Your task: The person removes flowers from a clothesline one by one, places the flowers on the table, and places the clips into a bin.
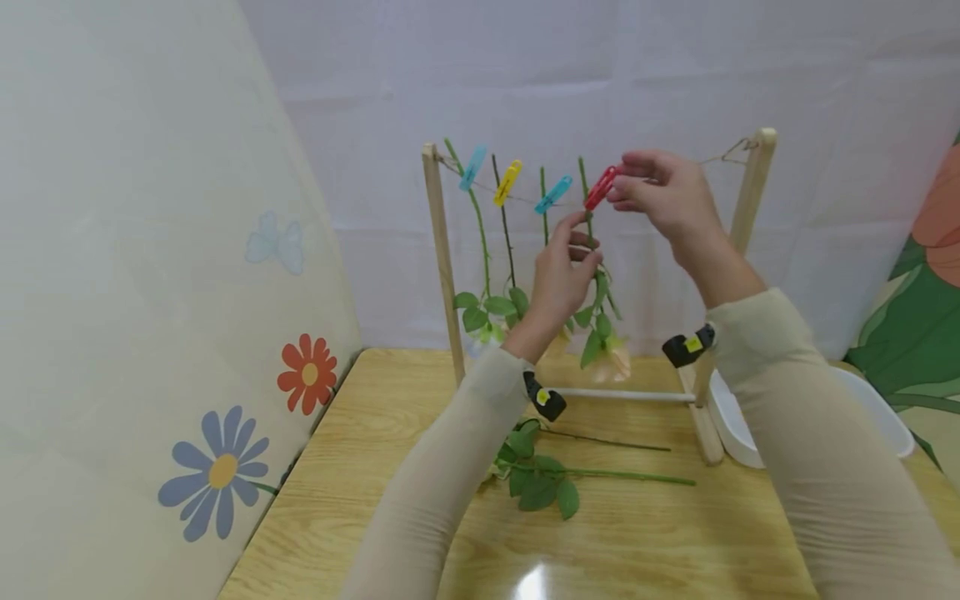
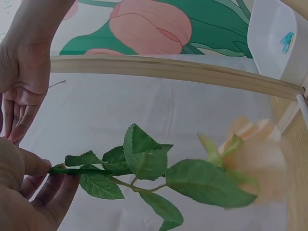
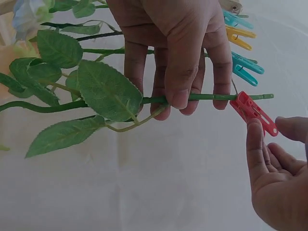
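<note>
An artificial rose with a pale peach bloom (image 2: 257, 159) hangs head down, its green stem (image 3: 207, 96) crossing the string. My left hand (image 1: 562, 271) pinches that stem between thumb and fingers, just below the string. A red clothespin (image 3: 252, 113) sits at the stem near its cut end. My right hand (image 1: 663, 196) has thumb and fingertip at the clothespin's handle ends, pinching it lightly. To the left, a blue clothespin (image 1: 472, 168), a yellow clothespin (image 1: 507, 183) and a teal clothespin (image 1: 553, 195) hold other upside-down stems on the string.
The string spans a wooden frame, between its left post (image 1: 442, 258) and right post (image 1: 752, 187). Loose leafy stems (image 1: 540, 483) lie on the wooden table (image 1: 360, 450). A white bin (image 2: 274, 29) at the right contains a teal clothespin (image 2: 287, 42).
</note>
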`<act>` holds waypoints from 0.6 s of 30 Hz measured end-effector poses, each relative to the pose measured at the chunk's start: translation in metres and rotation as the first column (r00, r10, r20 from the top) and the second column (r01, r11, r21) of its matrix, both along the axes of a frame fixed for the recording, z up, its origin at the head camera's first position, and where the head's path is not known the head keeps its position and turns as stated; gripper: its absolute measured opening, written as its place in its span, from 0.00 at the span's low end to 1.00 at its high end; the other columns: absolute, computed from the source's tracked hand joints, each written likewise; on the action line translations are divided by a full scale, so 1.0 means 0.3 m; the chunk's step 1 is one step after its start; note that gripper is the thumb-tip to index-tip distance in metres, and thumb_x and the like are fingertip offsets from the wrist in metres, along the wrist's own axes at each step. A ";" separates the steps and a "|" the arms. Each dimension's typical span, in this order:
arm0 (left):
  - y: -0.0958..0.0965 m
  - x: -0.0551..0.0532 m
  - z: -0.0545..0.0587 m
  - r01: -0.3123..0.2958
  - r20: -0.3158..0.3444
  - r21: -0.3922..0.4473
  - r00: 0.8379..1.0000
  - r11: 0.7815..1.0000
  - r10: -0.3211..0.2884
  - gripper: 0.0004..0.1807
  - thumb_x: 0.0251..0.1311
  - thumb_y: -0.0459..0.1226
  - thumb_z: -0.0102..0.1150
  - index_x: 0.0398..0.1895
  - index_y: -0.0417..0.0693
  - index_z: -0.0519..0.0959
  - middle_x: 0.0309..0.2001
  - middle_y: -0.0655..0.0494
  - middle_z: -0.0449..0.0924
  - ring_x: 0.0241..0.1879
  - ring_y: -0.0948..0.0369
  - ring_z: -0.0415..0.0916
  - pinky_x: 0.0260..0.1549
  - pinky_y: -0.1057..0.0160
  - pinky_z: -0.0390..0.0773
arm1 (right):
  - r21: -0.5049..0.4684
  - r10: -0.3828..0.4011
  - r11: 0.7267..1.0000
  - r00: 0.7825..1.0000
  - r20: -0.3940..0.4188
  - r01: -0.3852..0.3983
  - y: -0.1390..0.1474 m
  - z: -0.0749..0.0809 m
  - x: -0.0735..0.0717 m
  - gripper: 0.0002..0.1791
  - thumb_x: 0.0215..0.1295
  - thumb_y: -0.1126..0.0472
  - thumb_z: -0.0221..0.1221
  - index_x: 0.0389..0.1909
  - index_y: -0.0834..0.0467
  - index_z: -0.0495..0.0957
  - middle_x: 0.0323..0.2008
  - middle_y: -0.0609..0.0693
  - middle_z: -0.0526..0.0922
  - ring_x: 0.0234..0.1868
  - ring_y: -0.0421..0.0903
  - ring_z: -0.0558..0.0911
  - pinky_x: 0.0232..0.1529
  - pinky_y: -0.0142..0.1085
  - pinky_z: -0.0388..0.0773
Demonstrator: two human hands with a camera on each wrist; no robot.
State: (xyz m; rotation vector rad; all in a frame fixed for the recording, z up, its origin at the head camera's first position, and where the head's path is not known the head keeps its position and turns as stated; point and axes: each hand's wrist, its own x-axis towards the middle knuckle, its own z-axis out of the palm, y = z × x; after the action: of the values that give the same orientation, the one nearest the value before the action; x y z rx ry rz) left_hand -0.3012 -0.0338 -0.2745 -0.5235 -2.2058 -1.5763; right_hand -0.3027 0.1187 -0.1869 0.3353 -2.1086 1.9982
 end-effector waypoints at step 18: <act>-0.017 -0.001 0.002 0.037 -0.014 0.014 0.999 0.999 -0.037 0.29 0.67 0.26 0.60 0.70 0.48 0.69 0.47 0.46 0.83 0.42 0.53 0.83 0.36 0.67 0.85 | -0.097 0.002 0.995 1.000 0.009 -0.001 -0.011 -0.005 0.004 0.22 0.68 0.66 0.63 0.60 0.70 0.76 0.38 0.50 0.84 0.36 0.41 0.84 0.39 0.28 0.85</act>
State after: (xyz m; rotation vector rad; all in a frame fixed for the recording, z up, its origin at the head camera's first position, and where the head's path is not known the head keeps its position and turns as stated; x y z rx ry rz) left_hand -0.3015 -0.0389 -0.2739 -0.5726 -2.1856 -1.6013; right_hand -0.3017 0.1153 -0.1885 0.3123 -2.0084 2.0979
